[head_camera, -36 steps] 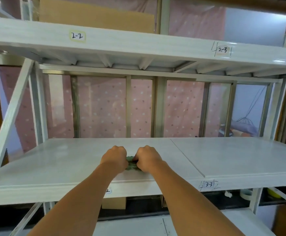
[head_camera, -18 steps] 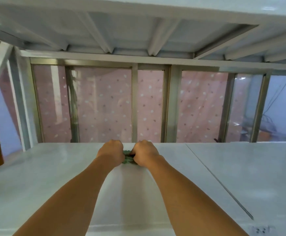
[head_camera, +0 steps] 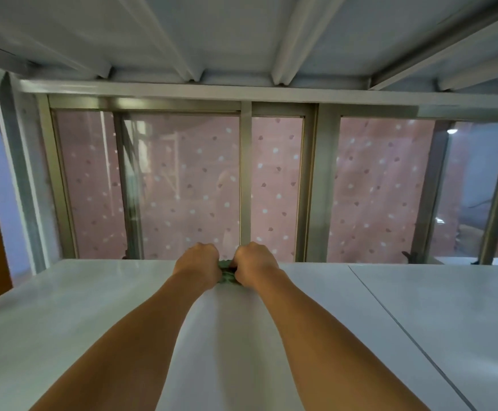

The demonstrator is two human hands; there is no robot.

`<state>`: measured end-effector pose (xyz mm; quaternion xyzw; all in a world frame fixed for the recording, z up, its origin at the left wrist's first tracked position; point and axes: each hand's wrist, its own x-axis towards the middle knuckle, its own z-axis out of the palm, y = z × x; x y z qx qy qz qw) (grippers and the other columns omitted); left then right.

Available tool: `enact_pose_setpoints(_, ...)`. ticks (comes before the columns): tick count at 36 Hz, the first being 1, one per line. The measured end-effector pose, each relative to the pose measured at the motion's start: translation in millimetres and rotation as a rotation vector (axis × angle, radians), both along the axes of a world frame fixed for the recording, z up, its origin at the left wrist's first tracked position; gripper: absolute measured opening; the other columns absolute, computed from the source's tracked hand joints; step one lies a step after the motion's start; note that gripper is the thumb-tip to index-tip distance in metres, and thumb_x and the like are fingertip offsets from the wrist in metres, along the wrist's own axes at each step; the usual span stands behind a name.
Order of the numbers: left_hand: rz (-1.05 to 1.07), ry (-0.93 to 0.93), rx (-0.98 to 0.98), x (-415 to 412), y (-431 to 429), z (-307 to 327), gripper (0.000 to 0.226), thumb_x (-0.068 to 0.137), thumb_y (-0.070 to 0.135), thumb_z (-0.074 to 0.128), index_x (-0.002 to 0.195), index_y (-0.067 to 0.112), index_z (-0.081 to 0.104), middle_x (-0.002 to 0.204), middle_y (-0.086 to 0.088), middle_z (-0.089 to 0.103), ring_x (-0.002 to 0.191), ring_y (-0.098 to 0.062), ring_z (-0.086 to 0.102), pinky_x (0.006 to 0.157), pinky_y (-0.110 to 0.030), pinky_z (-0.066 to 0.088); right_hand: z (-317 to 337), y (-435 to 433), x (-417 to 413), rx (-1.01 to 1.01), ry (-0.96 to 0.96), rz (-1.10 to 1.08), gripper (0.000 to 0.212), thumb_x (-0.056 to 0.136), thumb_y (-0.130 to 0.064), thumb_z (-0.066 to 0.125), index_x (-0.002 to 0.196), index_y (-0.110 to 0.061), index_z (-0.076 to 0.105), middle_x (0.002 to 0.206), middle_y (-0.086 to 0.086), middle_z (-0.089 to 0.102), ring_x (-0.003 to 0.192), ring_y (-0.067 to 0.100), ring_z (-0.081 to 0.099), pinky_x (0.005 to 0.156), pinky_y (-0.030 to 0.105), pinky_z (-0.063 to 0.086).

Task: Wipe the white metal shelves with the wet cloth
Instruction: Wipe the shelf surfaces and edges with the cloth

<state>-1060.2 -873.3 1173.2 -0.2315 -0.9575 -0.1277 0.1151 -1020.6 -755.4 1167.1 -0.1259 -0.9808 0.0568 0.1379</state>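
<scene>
Hands first: the left hand (head_camera: 197, 264) and the right hand (head_camera: 253, 264) are both curled tight, knuckles up, and each one grips the green cloth (head_camera: 227, 274). The green cloth is bunched up small between them. The left hand is at its 9 o'clock side and the right hand is at its 3 o'clock side. Only a little bit of green shows in the gap between the two fists. The green cloth lies on the white shelf (head_camera: 79, 307), close to the back edge at 12 o'clock. Both arms are bare and stretched out long and straight. They come in from 6 o'clock and get closer together until the hands almost touch.

The white shelf is flat, pale and a bit shiny. A thin dark line (head_camera: 405, 330) runs across it on the right, from near the back edge down toward 5 o'clock, where two boards meet. Over the hands, at 12 o'clock, is the underside of another shelf (head_camera: 227, 34). It is white, with ribs running along it. Behind the white shelf stand metal window bars (head_camera: 245, 179). Behind those hangs a pink curtain (head_camera: 188, 185) with light and dark dots. At 9 o'clock a white post (head_camera: 22, 179) stands at the end of the white shelf.
</scene>
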Motion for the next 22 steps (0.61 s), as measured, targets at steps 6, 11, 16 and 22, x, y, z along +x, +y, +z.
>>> enact_pose_setpoints(6,-0.020,0.011,-0.036,1.4,-6.1,4.5,0.007,0.086,0.012,0.060,0.084,0.012,0.054,0.088,-0.008,0.054,0.078,-0.024,0.052,0.068,-0.032,0.046,2.6,-10.4,1.1,0.006,0.006,-0.009,0.023,0.091,-0.015,0.065,0.112,-0.006,0.069,0.105,0.016,0.065,0.097,0.032,0.065,0.084,0.035,0.054)
enact_pose_setpoints(11,0.005,-0.001,-0.045,-1.4,-31.9,6.4,0.004,0.086,0.013,0.061,0.085,0.013,0.058,0.095,-0.011,0.064,0.083,-0.026,0.061,0.069,-0.031,0.049,3.4,-35.7,0.5,0.014,0.006,0.027,0.025,0.091,-0.017,0.066,0.112,-0.005,0.070,0.108,0.018,0.067,0.099,0.034,0.066,0.087,0.037,0.054)
enact_pose_setpoints(16,0.028,-0.030,-0.006,6.3,-67.5,6.6,0.005,0.085,0.014,0.063,0.087,0.012,0.059,0.099,-0.012,0.065,0.089,-0.028,0.063,0.075,-0.034,0.054,3.0,-66.6,4.8,-0.013,0.014,0.042,0.024,0.090,-0.017,0.064,0.110,-0.006,0.071,0.107,0.017,0.065,0.097,0.033,0.064,0.078,0.033,0.051)
enact_pose_setpoints(22,0.013,-0.031,-0.017,22.0,-102.6,1.9,0.024,0.085,0.014,0.061,0.108,0.007,0.061,0.110,-0.014,0.063,0.101,-0.031,0.063,0.082,-0.036,0.054,0.6,-103.6,29.2,-0.023,0.023,0.003,0.025,0.089,-0.015,0.063,0.111,-0.008,0.071,0.107,0.016,0.065,0.096,0.032,0.064,0.076,0.032,0.050)
